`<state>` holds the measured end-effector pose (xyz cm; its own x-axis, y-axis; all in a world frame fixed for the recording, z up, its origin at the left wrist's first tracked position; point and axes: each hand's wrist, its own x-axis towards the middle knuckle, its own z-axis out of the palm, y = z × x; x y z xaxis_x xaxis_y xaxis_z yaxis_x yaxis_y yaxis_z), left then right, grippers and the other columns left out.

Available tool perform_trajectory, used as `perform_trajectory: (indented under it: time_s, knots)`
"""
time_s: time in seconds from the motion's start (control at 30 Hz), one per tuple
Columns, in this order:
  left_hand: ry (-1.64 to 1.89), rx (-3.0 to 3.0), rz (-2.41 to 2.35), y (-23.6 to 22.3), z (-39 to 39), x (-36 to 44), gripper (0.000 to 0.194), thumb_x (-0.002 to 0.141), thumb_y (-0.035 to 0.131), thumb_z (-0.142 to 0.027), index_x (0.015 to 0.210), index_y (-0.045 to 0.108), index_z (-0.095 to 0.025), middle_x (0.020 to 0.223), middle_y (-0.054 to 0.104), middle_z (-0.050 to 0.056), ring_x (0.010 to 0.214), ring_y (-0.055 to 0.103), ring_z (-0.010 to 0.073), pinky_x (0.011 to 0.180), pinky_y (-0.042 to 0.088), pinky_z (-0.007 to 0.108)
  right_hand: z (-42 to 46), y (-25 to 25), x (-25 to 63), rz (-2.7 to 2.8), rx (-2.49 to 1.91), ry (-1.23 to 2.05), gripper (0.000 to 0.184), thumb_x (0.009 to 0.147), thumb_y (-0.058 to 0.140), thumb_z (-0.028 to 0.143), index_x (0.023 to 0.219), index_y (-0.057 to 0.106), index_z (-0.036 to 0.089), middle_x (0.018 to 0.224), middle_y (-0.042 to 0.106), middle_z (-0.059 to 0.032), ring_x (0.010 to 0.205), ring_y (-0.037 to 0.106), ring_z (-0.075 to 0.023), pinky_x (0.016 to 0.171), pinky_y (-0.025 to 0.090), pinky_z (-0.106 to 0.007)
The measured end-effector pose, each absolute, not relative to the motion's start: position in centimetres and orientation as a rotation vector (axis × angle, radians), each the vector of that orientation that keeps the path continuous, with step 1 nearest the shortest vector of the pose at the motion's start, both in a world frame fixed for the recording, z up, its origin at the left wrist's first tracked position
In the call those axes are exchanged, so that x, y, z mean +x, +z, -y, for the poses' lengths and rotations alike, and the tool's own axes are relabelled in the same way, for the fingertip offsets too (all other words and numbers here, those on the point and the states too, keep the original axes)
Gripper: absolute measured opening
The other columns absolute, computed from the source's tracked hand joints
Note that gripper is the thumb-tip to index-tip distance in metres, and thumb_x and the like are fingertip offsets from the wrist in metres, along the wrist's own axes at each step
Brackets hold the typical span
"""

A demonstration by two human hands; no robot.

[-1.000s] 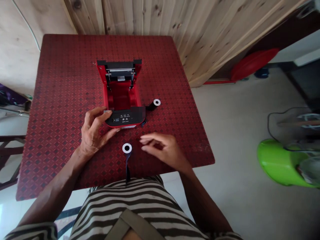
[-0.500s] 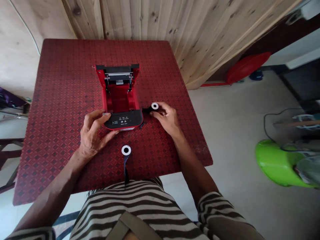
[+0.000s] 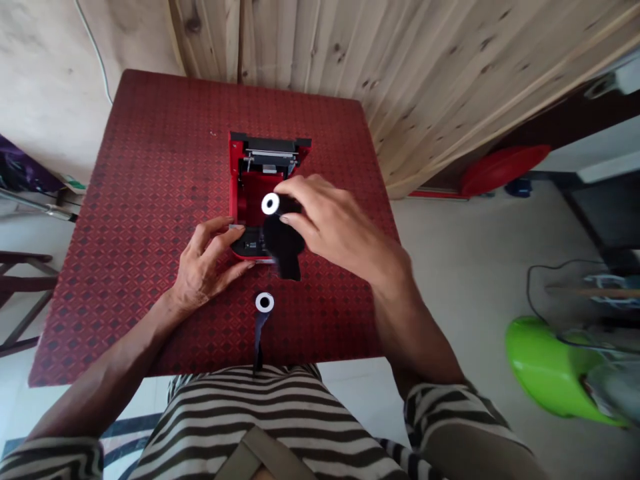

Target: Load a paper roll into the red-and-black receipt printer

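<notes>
A red and black desktop printer (image 3: 237,200) stands on the table with its lid raised, showing the red bay inside. My left hand (image 3: 203,267) grips its front left corner, fingertips on the black panel and thumb along the front edge. Over the bay's right side, my right hand (image 3: 333,220) pinches a small roll (image 3: 271,204) with a white end face and dark hole. Its loose black strip (image 3: 284,243) droops across the printer's front panel and hides part of it. A second similar roll (image 3: 265,303) lies nearer me, its dark strip running toward the table's front edge.
The patterned red table (image 3: 165,147) reaches back to a wooden plank wall (image 3: 310,47). On the floor at right sits a bright green tub (image 3: 535,367) with a cable (image 3: 531,287) near it. A dark wooden stool (image 3: 25,287) stands at left.
My right hand has lifted the roll from beside the printer and brought it left over the open bay, strip trailing. My left hand keeps its hold on the printer. The camera view has shifted.
</notes>
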<state>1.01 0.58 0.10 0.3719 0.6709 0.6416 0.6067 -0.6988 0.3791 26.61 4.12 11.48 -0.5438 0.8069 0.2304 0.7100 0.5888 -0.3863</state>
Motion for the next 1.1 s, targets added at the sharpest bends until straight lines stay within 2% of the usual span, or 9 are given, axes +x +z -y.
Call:
perform_trajectory:
  time_s: [0.1,0.23,0.33,0.47,0.6,0.87,1.0,1.1]
  knots:
    - [1.241,2.526,-1.167,0.2,-0.5,1.1,0.056,0.097,0.074,-0.045,0.146,0.054,-0.024,0.134,0.063,0.013,0.123,0.067,0.0248,0.104,0.064,0.039,-6.3,10.0,23.8,2.603,-1.412,0.356,0.024,0.099,0.058,0.007,0.120,0.066,0.015,0.108,0.074,-0.0109,0.104,0.070,-0.0260,0.094,0.054,-0.040]
    - [1.227,2.505,-1.197,0.1,-0.4,1.2,0.058,0.095,0.076,-0.046,0.144,0.055,-0.024,0.134,0.063,0.012,0.123,0.067,0.0250,0.105,0.063,0.039,-7.1,10.0,22.2,2.725,-1.624,0.331,0.024,0.101,0.059,0.010,0.124,0.066,0.013,0.108,0.075,-0.0152,0.099,0.071,-0.0269,0.085,0.050,-0.036]
    - [1.224,2.498,-1.200,0.0,-0.3,1.3,0.058,0.095,0.076,-0.046,0.143,0.054,-0.023,0.134,0.063,0.013,0.123,0.067,0.0251,0.106,0.063,0.040,-7.9,10.1,21.8,2.780,-1.635,0.359,0.023,0.100,0.060,0.009,0.120,0.069,0.015,0.106,0.077,-0.0145,0.099,0.072,-0.0278,0.082,0.048,-0.035]
    - [1.234,2.484,-1.196,0.0,-0.2,1.4,0.068,0.093,0.079,-0.043,0.149,0.047,-0.020,0.135,0.064,0.014,0.126,0.067,0.0249,0.110,0.061,0.039,-9.5,9.4,21.9,2.807,-1.551,0.522,0.018,0.098,0.063,0.008,0.111,0.072,0.016,0.104,0.079,-0.0114,0.100,0.072,-0.0260,0.082,0.046,-0.034]
    - [1.239,2.476,-1.188,0.1,-0.2,1.4,0.068,0.095,0.077,-0.044,0.151,0.045,-0.022,0.136,0.065,0.013,0.126,0.067,0.0245,0.110,0.061,0.039,-10.1,8.8,22.1,2.813,-1.464,0.619,0.017,0.097,0.063,0.007,0.104,0.075,0.016,0.104,0.079,-0.0101,0.102,0.071,-0.0239,0.087,0.047,-0.033]
    - [1.234,2.467,-1.191,-0.1,-0.3,1.4,0.067,0.093,0.080,-0.042,0.148,0.048,-0.021,0.137,0.064,0.014,0.127,0.066,0.0250,0.110,0.061,0.040,-9.8,7.9,22.2,2.746,-1.450,0.567,0.013,0.099,0.064,0.011,0.100,0.076,0.016,0.103,0.079,-0.0113,0.106,0.069,-0.0258,0.097,0.050,-0.040]
    - [1.222,2.464,-1.195,0.1,-0.3,1.2,0.067,0.093,0.079,-0.045,0.149,0.049,-0.023,0.136,0.065,0.013,0.127,0.066,0.0253,0.110,0.060,0.041,-8.7,8.8,23.8,2.628,-1.312,0.519,0.024,0.103,0.055,0.010,0.112,0.076,0.016,0.113,0.080,-0.0110,0.111,0.071,-0.0253,0.106,0.051,-0.043]
    - [1.194,2.395,-1.141,0.4,-0.3,0.7,0.067,0.097,0.071,-0.055,0.151,0.048,-0.023,0.137,0.065,0.013,0.125,0.067,0.0267,0.107,0.060,0.044,-6.4,10.0,25.2,2.458,-1.126,0.518,0.023,0.104,0.063,0.025,0.124,0.073,0.019,0.123,0.078,-0.0085,0.113,0.072,-0.0247,0.105,0.055,-0.043]
